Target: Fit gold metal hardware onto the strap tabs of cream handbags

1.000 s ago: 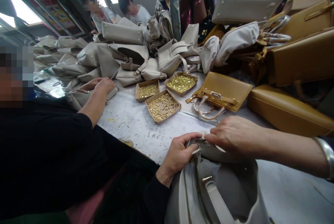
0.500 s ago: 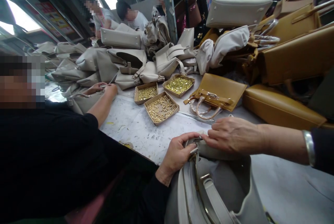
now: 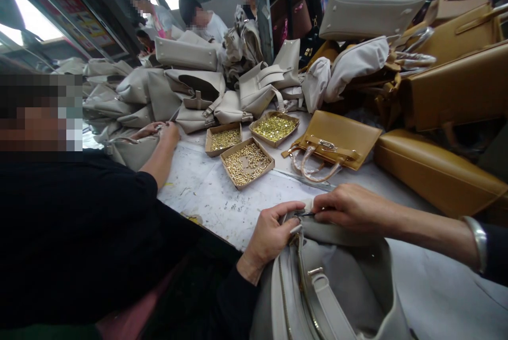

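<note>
A light grey handbag [image 3: 345, 282] stands open in front of me, its zips and a strap with a metal fitting facing up. My left hand [image 3: 273, 231] pinches the bag's upper edge at the far end, thumb inside the fold. Close beside it, my right hand [image 3: 351, 208] is closed round a thin dark tool [image 3: 306, 214], whose kind I cannot make out. The tool's shaft reaches toward the left fingertips at the bag's edge. Most of its length is hidden in the right fist.
Cardboard trays of gold-coloured studs [image 3: 246, 163] and small gold parts [image 3: 275, 127] lie beyond the bag. A tan handbag [image 3: 337, 136] lies to their right. Grey bags [image 3: 190, 91] are piled behind. At left, a co-worker's arm [image 3: 164, 152] handles another grey bag.
My right hand has turned and drawn slightly to the right, so the thin dark tool shows between the hands. My left hand keeps its hold on the bag. The view has shifted slightly.
</note>
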The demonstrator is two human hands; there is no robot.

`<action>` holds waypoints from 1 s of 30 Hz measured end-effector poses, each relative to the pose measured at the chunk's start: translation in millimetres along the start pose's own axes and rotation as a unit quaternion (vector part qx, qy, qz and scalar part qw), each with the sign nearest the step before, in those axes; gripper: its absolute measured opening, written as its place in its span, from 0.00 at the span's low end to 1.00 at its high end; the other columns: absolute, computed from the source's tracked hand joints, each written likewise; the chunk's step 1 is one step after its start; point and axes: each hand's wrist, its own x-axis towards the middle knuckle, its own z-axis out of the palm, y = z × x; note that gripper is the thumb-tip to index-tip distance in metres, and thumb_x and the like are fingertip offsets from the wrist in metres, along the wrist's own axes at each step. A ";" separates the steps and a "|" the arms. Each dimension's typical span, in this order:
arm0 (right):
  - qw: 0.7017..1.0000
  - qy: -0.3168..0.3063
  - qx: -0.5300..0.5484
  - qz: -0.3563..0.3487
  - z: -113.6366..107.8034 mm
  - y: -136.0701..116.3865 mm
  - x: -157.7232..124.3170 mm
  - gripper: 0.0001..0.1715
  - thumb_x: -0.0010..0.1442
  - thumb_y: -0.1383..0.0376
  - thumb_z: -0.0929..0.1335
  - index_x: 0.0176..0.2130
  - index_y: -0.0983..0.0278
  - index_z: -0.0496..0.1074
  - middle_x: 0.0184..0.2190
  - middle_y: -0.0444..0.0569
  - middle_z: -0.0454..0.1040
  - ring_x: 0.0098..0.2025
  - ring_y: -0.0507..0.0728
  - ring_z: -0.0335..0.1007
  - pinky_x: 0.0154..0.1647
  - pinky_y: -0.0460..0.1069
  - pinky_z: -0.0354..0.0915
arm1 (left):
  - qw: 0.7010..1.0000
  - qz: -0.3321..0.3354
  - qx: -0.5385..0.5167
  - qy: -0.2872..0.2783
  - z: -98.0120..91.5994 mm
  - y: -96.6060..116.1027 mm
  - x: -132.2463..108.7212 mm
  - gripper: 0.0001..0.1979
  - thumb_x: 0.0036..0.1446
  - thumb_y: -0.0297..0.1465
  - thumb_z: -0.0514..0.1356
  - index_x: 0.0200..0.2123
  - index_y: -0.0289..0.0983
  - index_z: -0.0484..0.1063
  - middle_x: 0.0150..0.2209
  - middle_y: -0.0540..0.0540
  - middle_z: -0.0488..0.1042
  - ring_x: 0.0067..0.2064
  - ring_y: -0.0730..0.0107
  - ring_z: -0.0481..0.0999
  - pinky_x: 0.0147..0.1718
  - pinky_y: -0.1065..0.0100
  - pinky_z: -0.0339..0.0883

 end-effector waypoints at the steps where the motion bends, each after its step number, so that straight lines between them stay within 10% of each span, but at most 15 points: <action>1: 0.999 -0.012 0.036 0.017 1.1 1.7 1.3 0.08 0.64 0.63 0.69 0.37 0.59 0.80 0.23 0.43 0.73 0.25 0.51 0.63 0.28 0.46 0.49 | 1.000 -0.001 0.000 0.000 0.1 -0.1 0.1 0.17 0.54 0.26 0.64 0.48 0.36 0.83 0.47 0.44 0.82 0.52 0.57 0.80 0.59 0.61 0.70; 12: 0.895 -0.108 0.409 0.141 19.2 21.0 13.8 0.17 0.53 0.56 0.72 0.34 0.67 0.78 0.20 0.40 0.64 0.22 0.49 0.52 0.23 0.44 0.48 | 1.000 -0.017 -0.007 0.004 1.1 2.8 1.3 0.16 0.52 0.27 0.65 0.46 0.36 0.84 0.46 0.43 0.83 0.50 0.57 0.80 0.55 0.63 0.71; 15: 0.926 -0.106 0.342 0.120 7.2 16.1 13.5 0.16 0.55 0.57 0.70 0.37 0.66 0.80 0.21 0.42 0.68 0.22 0.50 0.57 0.23 0.44 0.50 | 0.999 -0.031 -0.013 0.015 1.5 5.1 1.7 0.16 0.52 0.27 0.65 0.45 0.35 0.84 0.44 0.43 0.83 0.48 0.58 0.81 0.52 0.64 0.73; 21: 0.996 0.063 0.050 0.036 -14.9 -8.0 -13.3 0.11 0.64 0.61 0.68 0.40 0.56 0.83 0.28 0.44 0.79 0.27 0.52 0.68 0.28 0.46 0.53 | 0.997 -0.038 -0.033 0.061 1.9 9.3 -0.8 0.16 0.50 0.28 0.66 0.44 0.35 0.84 0.43 0.44 0.83 0.46 0.59 0.81 0.49 0.66 0.74; 30: 0.898 0.323 0.298 -0.026 0.2 -88.4 -43.4 0.13 0.70 0.59 0.65 0.47 0.60 0.78 0.37 0.48 0.80 0.38 0.56 0.76 0.38 0.47 0.70 | 0.981 0.037 0.041 0.187 16.7 35.1 -24.1 0.15 0.56 0.29 0.64 0.46 0.38 0.82 0.44 0.46 0.82 0.47 0.61 0.80 0.53 0.63 0.72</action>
